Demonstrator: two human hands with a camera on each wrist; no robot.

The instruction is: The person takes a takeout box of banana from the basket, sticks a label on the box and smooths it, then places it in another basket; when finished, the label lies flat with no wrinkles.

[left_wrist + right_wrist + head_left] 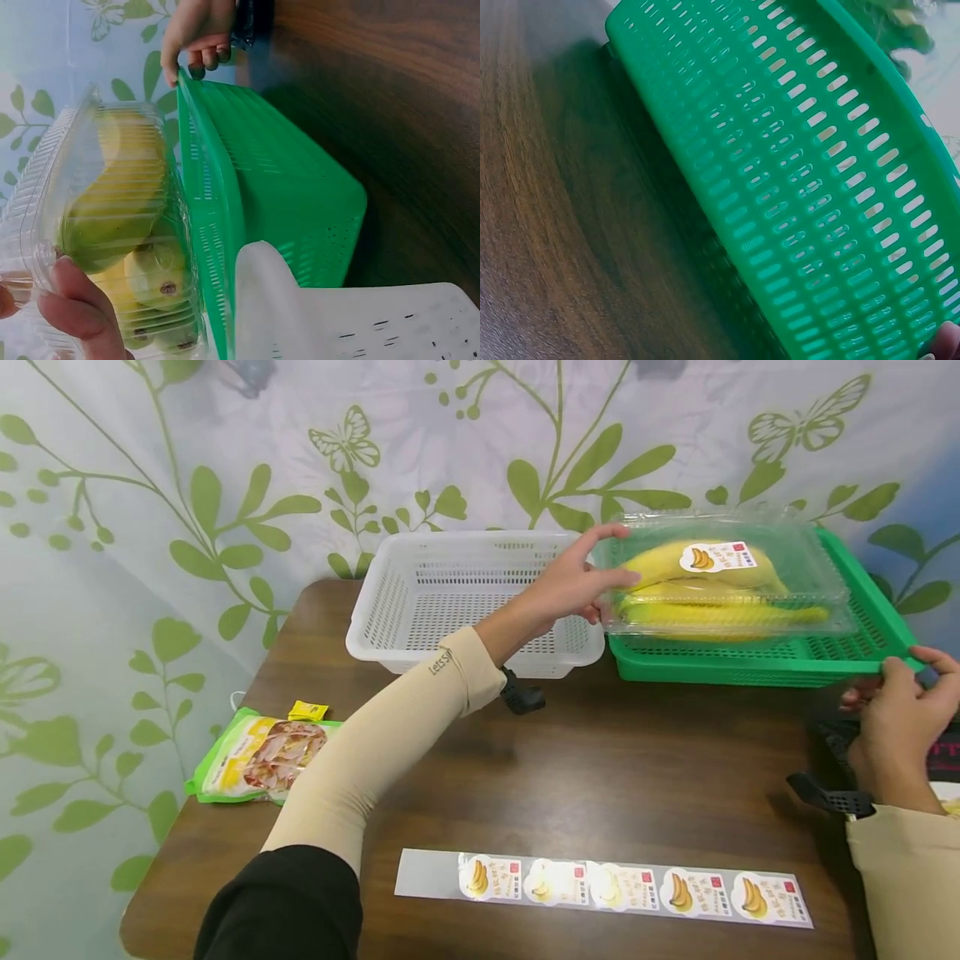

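My left hand (573, 578) grips the left end of a clear plastic clamshell box (816, 572), thumb and fingers on its edge. Inside it lie yellow bananas (697, 614), greenish near their ends in the left wrist view. A white banana sticker (718, 557) is on the lid. The box is over the green basket (750, 675), slightly tilted and overlapping its opening in the head view. At the basket's front right corner, my right hand (903, 718) pinches the rim. The right wrist view shows the slotted green wall (780, 172) and a fingertip (946, 341).
Left of the green basket stands a white slotted basket (382, 652). A strip of banana stickers (427, 874) lies along the table's front. At left are a green-edged food bag (281, 756) and a small yellow packet (307, 711). A patterned curtain (450, 452) hangs behind.
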